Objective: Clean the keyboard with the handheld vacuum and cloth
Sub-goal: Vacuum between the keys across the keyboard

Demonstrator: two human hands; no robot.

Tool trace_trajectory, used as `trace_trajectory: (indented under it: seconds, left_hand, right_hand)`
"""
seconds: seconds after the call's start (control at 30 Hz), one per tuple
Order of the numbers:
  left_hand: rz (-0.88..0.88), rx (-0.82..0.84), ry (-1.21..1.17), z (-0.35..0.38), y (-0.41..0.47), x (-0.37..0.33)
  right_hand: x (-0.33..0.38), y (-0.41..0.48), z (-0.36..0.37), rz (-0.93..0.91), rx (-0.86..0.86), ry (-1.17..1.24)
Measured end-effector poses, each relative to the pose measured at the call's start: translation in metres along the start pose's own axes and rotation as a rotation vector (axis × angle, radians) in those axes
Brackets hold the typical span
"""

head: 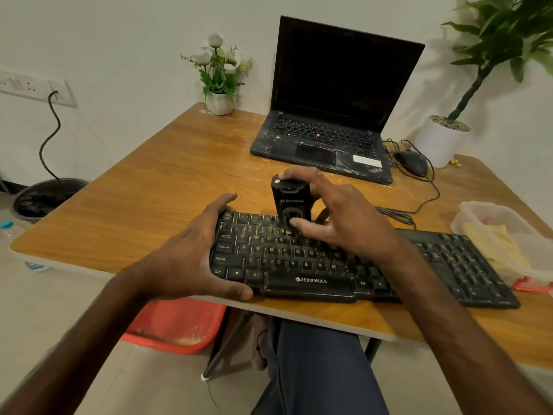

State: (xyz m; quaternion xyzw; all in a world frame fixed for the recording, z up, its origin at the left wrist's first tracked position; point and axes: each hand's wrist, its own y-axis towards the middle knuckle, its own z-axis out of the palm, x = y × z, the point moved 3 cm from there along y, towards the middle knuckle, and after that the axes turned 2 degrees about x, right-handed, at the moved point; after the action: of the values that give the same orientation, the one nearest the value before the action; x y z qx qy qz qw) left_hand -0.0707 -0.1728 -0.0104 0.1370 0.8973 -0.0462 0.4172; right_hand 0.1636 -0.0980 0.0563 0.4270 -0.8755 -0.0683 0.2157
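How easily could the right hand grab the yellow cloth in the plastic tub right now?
Probably not at once: the right hand grips the handheld vacuum on the keyboard. Once freed, likely yes; the yellow cloth lies in a clear plastic tub on that side, with nothing between.

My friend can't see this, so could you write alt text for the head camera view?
A person's right hand holds a small black handheld vacuum upright on a black keyboard, while the left hand grips its left end. An open laptop sits behind.
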Motion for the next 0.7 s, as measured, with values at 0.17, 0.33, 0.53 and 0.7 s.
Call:
trace_trajectory:
  seconds: [0.17, 0.33, 0.53, 0.7]
  left_hand:
    - [0.001, -0.003, 0.023, 0.001, 0.000, -0.001]
    - [0.007, 0.003, 0.030, 0.000, 0.000, -0.002]
    - [0.011, -0.004, 0.036, 0.000, 0.000, -0.002]
    - [0.017, -0.001, 0.029, 0.000, 0.001, -0.002]
  right_hand:
    - [0.007, 0.001, -0.008, -0.004, 0.077, 0.104]
    - [0.000, 0.004, -0.001, 0.037, 0.011, 0.052]
    - [0.001, 0.006, -0.009, 0.042, 0.029, 0.041]
    - [0.005, 0.004, -0.009, 0.048, 0.083, 0.053]
